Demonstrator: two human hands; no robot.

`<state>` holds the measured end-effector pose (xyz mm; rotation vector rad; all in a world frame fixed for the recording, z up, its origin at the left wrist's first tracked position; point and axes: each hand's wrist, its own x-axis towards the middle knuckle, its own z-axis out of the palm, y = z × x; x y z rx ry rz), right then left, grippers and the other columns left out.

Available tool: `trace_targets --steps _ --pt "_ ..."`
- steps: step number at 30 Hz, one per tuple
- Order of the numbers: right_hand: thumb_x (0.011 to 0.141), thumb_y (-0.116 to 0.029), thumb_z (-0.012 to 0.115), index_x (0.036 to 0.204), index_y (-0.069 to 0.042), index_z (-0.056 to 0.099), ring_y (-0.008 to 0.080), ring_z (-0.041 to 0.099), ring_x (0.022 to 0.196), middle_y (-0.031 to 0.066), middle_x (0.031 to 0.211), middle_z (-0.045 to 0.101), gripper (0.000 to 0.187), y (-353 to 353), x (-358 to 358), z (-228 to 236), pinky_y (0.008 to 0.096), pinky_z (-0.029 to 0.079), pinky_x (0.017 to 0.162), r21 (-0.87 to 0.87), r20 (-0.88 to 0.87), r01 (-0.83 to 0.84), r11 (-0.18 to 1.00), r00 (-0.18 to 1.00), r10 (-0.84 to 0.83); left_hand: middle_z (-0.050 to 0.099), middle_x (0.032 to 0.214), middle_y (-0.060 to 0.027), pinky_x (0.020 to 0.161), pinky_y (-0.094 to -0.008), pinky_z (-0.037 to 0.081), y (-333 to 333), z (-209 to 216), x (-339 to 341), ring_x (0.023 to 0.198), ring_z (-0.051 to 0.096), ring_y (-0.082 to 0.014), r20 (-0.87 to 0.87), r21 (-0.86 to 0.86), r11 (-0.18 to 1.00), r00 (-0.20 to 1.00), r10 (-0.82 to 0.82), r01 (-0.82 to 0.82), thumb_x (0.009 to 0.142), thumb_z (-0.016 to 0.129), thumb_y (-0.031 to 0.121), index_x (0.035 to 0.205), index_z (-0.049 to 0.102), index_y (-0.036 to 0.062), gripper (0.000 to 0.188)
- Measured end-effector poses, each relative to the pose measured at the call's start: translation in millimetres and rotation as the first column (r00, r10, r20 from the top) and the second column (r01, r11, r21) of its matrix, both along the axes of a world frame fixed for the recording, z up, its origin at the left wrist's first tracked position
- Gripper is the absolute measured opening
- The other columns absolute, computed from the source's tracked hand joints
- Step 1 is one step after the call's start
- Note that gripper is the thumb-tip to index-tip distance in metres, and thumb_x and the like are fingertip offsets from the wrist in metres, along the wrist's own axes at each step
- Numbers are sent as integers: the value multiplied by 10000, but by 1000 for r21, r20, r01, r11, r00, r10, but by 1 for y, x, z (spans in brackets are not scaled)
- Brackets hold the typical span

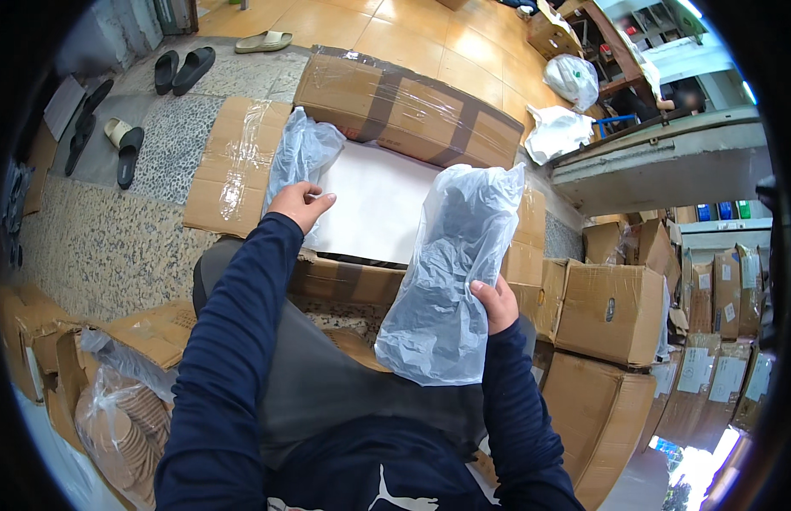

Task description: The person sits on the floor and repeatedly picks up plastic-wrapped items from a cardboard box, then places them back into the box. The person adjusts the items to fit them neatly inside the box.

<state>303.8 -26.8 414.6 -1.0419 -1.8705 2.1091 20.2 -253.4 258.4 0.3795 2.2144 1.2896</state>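
In front of me an open cardboard box (412, 106) has its flaps spread, and a smooth white sheet-like surface (374, 196) shows inside. My right hand (496, 304) grips a translucent, crinkled plastic bag (442, 272), thumb on top and fingers hidden behind it. That bag hangs over the box's right part and near edge. At the left side of the box, my left hand (302, 205) rests by another translucent plastic bag (306, 149), which bunches along the inner edge. Its thumb stands apart from the partly bent fingers, with nothing visible between them.
Stacked cardboard boxes (608, 315) stand to my right, near shelving. At lower left, a carton holds a clear bag of round brown pieces (123, 430). Slippers (194, 70) lie on the stone floor at upper left. White plastic bags (570, 81) sit on the tiles beyond.
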Motion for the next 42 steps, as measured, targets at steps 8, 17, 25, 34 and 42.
trace_targets --steps 8,17,25,34,42 --pt "883 -230 689 1182 49 595 166 642 912 99 1040 675 420 11 5 -19 303 501 847 67 134 38 997 990 -47 710 1014 -204 867 -385 529 8 13 11 928 692 -302 -62 -101 993 995 -73 66 817 723 491 1131 675 -16 598" --pt "824 -318 769 1079 70 666 172 647 924 115 1044 697 475 26 -116 -61 299 495 861 328 174 -53 943 985 -5 706 969 -175 856 -394 524 -1 49 9 923 679 -303 -6 -173 984 999 -41 39 839 697 502 1258 598 -3 664" --pt "716 -513 803 1381 70 411 422 557 1220 319 1278 572 968 -77 -252 -173 411 430 1048 486 577 -513 708 796 181 679 1102 -227 939 -449 498 -11 47 6 1075 639 -381 84 -473 846 968 -235 246 913 594 387 1150 630 14 443" --pt "800 -527 729 1289 38 545 358 647 1105 269 1151 663 769 -67 -270 -156 397 488 977 303 589 -660 688 697 409 628 1169 -244 955 -468 484 4 39 5 1135 591 -394 0 -576 798 976 -216 177 883 615 282 1121 632 -5 373" --pt "842 -224 701 1120 -58 665 266 675 942 131 1027 686 325 42 -12 -73 354 528 860 862 -191 170 477 982 -5 255 1584 -206 1173 -516 228 34 -51 9 1436 283 -393 -493 -824 563 568 -659 -62 784 720 360 1563 230 200 935"
